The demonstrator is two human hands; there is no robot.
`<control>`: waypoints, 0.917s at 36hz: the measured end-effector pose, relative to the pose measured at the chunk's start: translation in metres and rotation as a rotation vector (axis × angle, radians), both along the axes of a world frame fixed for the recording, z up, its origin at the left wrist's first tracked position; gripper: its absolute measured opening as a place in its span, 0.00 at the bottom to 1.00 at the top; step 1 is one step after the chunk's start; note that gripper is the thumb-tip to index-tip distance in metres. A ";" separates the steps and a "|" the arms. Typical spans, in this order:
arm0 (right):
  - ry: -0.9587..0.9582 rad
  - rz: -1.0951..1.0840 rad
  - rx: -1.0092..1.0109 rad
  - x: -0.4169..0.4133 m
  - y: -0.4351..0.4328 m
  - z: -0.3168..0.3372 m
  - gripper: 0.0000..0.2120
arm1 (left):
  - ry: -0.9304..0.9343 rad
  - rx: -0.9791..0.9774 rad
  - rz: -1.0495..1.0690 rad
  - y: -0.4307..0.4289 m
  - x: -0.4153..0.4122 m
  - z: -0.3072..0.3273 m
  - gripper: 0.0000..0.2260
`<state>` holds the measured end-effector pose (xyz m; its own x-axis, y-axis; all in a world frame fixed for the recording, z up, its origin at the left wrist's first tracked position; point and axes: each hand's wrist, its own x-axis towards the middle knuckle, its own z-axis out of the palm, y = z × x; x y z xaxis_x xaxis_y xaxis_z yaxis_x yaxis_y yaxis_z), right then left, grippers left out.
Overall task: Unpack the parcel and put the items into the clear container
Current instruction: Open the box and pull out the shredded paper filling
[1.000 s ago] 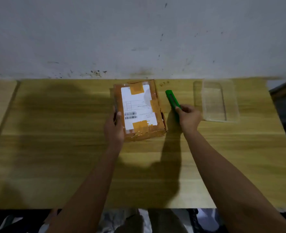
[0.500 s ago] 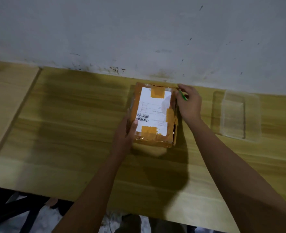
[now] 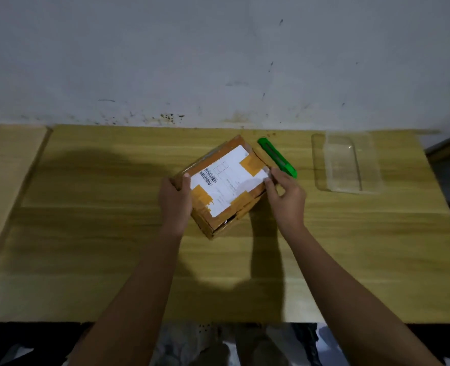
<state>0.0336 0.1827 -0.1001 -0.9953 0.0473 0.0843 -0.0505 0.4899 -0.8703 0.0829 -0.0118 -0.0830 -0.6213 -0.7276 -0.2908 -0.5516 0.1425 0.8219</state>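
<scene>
Two hands are placed on the box [image 3: 225,184], which sits turned at a slant on the table [image 3: 86,233]. It is gripped at one end by the left hand [image 3: 176,196] so it cannot slide. Its tape is pinched by the right hand [image 3: 284,191], likely to be peeled. Just beside lies the green knife [image 3: 278,157], untouched. Well apart waits the clear tub [image 3: 348,162], with nothing seen inside.

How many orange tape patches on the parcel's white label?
3 visible on the brown cardboard parcel: one at the label's near-left corner, one on its far-right edge, one on its near-right edge. More may sit under the hands.
</scene>
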 end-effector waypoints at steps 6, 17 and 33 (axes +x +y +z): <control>0.026 -0.120 0.011 0.036 0.001 0.000 0.13 | 0.180 0.022 -0.229 0.034 0.055 0.001 0.22; 0.002 -0.137 0.098 0.063 0.009 0.004 0.07 | 0.123 -0.045 -0.413 0.019 0.064 -0.009 0.26; -0.200 -0.291 -0.268 0.080 0.004 0.015 0.04 | 0.207 -0.001 -0.524 0.013 0.092 -0.005 0.32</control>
<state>0.1132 0.1865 -0.0853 -0.9327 0.3221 -0.1620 0.2387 0.2148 -0.9470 0.1745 0.0007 -0.0878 -0.9437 -0.3069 -0.1237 -0.2340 0.3546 0.9053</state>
